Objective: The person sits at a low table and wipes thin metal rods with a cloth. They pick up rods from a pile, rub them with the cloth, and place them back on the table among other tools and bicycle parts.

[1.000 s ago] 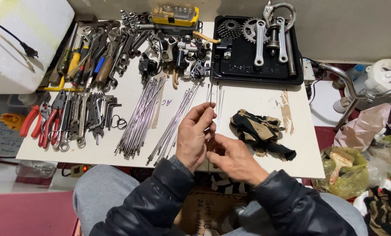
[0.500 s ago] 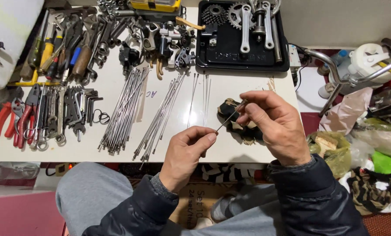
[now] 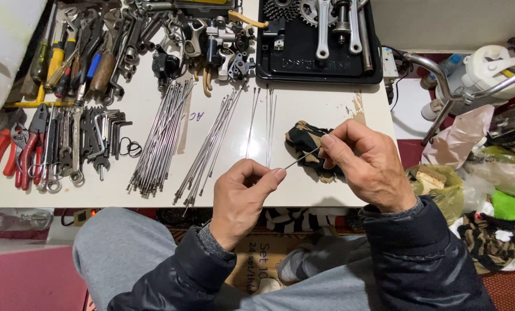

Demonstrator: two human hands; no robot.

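Both hands hold one thin metal spoke (image 3: 301, 157) above the front edge of the white table (image 3: 326, 109). My left hand (image 3: 243, 198) pinches its near end between thumb and forefinger. My right hand (image 3: 365, 164) pinches the far end, just over a black and tan glove (image 3: 303, 140) lying on the table. Two bundles of spokes (image 3: 159, 135) (image 3: 208, 144) lie to the left, with a few single spokes (image 3: 267, 124) beside them.
Pliers, wrenches and hex keys (image 3: 56, 144) line the table's left side, screwdrivers (image 3: 67, 57) behind them. A black tray (image 3: 303, 69) with crank arms and sprockets sits at the back right. Bags and a handlebar (image 3: 453, 80) crowd the floor on the right.
My hands came apart from a clasp at the table's middle and moved right. They now stretch a single spoke between them over the glove.
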